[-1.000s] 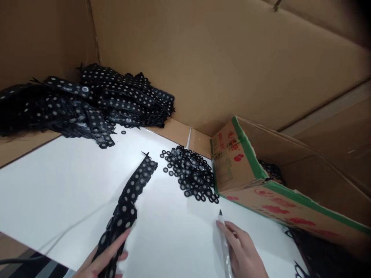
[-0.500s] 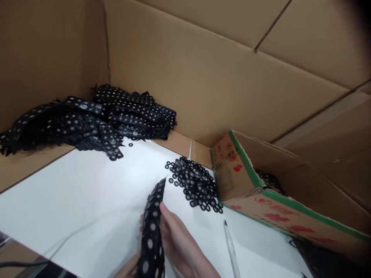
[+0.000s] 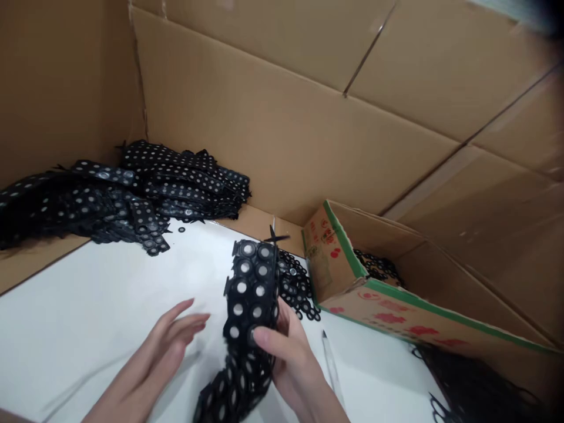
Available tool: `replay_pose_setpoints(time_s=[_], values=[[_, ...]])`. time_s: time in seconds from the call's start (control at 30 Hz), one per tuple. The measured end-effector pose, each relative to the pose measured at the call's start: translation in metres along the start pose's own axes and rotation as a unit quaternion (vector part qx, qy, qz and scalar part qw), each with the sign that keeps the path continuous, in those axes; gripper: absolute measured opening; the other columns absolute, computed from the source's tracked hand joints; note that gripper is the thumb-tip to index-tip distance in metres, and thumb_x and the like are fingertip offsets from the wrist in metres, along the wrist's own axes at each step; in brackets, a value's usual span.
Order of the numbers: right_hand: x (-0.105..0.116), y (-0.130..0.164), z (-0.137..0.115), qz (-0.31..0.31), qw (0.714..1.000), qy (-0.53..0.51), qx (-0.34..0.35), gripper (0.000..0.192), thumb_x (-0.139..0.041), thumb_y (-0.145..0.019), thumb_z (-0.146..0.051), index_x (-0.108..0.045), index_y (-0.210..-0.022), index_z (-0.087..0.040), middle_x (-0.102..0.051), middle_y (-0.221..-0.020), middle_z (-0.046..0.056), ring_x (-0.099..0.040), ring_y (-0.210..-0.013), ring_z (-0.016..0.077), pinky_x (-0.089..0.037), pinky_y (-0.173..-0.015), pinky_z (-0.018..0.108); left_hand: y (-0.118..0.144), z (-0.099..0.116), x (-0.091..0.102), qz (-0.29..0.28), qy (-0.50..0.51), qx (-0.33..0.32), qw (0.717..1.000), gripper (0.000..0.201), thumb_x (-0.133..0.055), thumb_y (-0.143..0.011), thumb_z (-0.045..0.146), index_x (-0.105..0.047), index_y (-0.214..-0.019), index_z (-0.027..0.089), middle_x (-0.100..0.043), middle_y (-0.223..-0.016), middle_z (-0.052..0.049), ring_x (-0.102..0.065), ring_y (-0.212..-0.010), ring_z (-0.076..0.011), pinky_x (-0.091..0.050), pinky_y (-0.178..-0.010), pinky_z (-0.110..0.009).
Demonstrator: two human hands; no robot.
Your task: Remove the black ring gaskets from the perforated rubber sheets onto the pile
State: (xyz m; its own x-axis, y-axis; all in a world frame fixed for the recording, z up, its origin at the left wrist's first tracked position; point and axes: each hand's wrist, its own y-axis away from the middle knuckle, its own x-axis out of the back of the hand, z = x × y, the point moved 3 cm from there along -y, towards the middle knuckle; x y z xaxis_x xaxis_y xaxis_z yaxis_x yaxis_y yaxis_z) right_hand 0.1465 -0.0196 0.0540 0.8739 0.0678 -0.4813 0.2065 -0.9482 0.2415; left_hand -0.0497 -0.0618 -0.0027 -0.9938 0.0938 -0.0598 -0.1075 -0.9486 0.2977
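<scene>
Left of the green-edged carton [image 3: 352, 276], above white counter [image 3: 88, 305]: punched black strip [image 3: 249, 305] pinched in r. hand [image 3: 286, 352], long axis near upright. L. hand [image 3: 163, 346] open, empty, just left of strip.

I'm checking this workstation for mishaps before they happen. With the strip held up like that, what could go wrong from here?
The right hand alone pinches the floppy black perforated rubber strip; the open left hand is off it, so it might sag or slip. The strip hangs just in front of the pile of small loose black rings and could sweep some across the white tabletop. The slim pointed pen-like tool lies unheld beside the right wrist and could be knocked.
</scene>
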Motion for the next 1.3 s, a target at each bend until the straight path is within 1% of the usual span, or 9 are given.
replay_pose_setpoints(time_s=[0.13, 0.23, 0.33, 0.47, 0.57, 0.67, 0.8, 1.07, 1.3], values=[[-0.004, 0.024, -0.006, -0.001, 0.999, 0.031, 0.013, 0.060, -0.091, -0.056, -0.033, -0.066, -0.109, -0.021, -0.078, -0.103, 0.007, -0.074, -0.097, 0.0291, -0.059, -0.082, 0.037, -0.021, 0.073, -0.032, -0.060, 0.037, -0.060, 0.996, 0.054, -0.053, -0.091, 0.065, -0.068, -0.122, 0.023, -0.069, -0.134, -0.005, -0.056, -0.128, -0.0344, -0.045, -0.108, -0.041], [0.008, 0.043, -0.002, 0.080, 0.986, 0.135, 0.050, 0.068, -0.090, -0.060, -0.041, -0.062, -0.117, -0.021, -0.075, -0.112, 0.011, -0.071, -0.106, 0.0345, -0.058, -0.091, 0.046, -0.025, 0.107, -0.056, -0.139, 0.020, -0.121, 0.983, 0.029, -0.065, -0.090, 0.046, -0.077, -0.100, 0.021, -0.079, -0.108, -0.001, -0.069, -0.104, -0.0303, -0.054, -0.088, -0.034], [0.035, 0.049, 0.011, 0.200, 0.935, 0.274, 0.100, 0.079, -0.090, -0.060, -0.045, -0.054, -0.127, -0.024, -0.068, -0.125, 0.014, -0.063, -0.119, 0.0355, -0.051, -0.102, 0.049, -0.035, 0.113, -0.071, -0.171, 0.024, -0.127, 0.977, 0.019, -0.065, -0.090, 0.033, -0.076, -0.096, 0.019, -0.079, -0.099, -0.002, -0.070, -0.095, -0.0262, -0.052, -0.081, -0.031], [0.072, 0.028, 0.012, 0.218, 0.903, 0.321, 0.184, 0.078, -0.077, -0.076, -0.049, -0.036, -0.138, -0.028, -0.056, -0.136, 0.014, -0.064, -0.115, 0.0305, -0.059, -0.091, 0.045, -0.069, 0.092, -0.086, -0.182, 0.013, -0.085, 0.980, 0.012, -0.062, -0.087, 0.021, -0.071, -0.092, 0.015, -0.078, -0.093, -0.005, -0.069, -0.094, -0.0255, -0.051, -0.082, -0.033], [0.091, 0.012, -0.020, 0.296, 0.765, 0.462, 0.337, 0.061, -0.066, -0.088, -0.042, -0.041, -0.140, -0.022, -0.050, -0.136, 0.019, -0.056, -0.122, 0.0331, -0.052, -0.096, 0.054, -0.097, 0.074, -0.097, -0.193, -0.022, -0.057, 0.979, 0.014, -0.058, -0.092, 0.020, -0.068, -0.086, 0.013, -0.075, -0.083, -0.004, -0.070, -0.083, -0.0231, -0.053, -0.078, -0.036], [0.087, -0.010, -0.044, 0.112, 0.687, 0.585, 0.417, 0.027, -0.052, -0.098, -0.022, -0.065, -0.120, -0.027, -0.064, -0.125, 0.012, -0.056, -0.124, 0.0290, -0.043, -0.107, 0.056, -0.116, 0.062, -0.106, -0.212, -0.064, -0.066, 0.973, 0.017, -0.061, -0.097, 0.029, -0.068, -0.101, 0.013, -0.072, -0.099, -0.006, -0.070, -0.087, -0.0222, -0.057, -0.079, -0.040], [0.081, -0.038, -0.049, -0.038, 0.699, 0.602, 0.383, 0.024, -0.061, -0.094, -0.024, -0.073, -0.114, -0.026, -0.072, -0.119, 0.011, -0.065, -0.113, 0.0277, -0.052, -0.101, 0.048, -0.125, 0.056, -0.111, -0.231, -0.114, -0.116, 0.959, 0.027, -0.063, -0.097, 0.032, -0.064, -0.118, 0.016, -0.068, -0.118, -0.008, -0.069, -0.099, -0.0252, -0.057, -0.084, -0.045], [0.078, -0.059, -0.047, -0.069, 0.778, 0.546, 0.304, 0.009, -0.073, -0.086, -0.025, -0.081, -0.086, -0.020, -0.078, -0.081, 0.005, -0.073, -0.072, 0.0178, -0.058, -0.069, 0.026, -0.114, 0.050, -0.100, -0.201, -0.195, -0.153, 0.948, 0.023, -0.056, -0.094, 0.029, -0.071, -0.081, 0.019, -0.073, -0.081, -0.001, -0.063, -0.081, -0.0242, -0.047, -0.076, -0.032], [0.084, -0.059, -0.046, -0.055, 0.803, 0.522, 0.283, 0.029, -0.055, -0.095, -0.026, -0.076, -0.077, -0.020, -0.075, -0.068, 0.002, -0.070, -0.060, 0.0157, -0.055, -0.058, 0.024, -0.106, 0.062, -0.100, -0.239, -0.174, -0.143, 0.945, 0.026, -0.052, -0.093, 0.020, -0.075, -0.104, 0.026, -0.076, -0.110, -0.002, -0.065, -0.107, -0.0262, -0.041, -0.102, -0.036]])
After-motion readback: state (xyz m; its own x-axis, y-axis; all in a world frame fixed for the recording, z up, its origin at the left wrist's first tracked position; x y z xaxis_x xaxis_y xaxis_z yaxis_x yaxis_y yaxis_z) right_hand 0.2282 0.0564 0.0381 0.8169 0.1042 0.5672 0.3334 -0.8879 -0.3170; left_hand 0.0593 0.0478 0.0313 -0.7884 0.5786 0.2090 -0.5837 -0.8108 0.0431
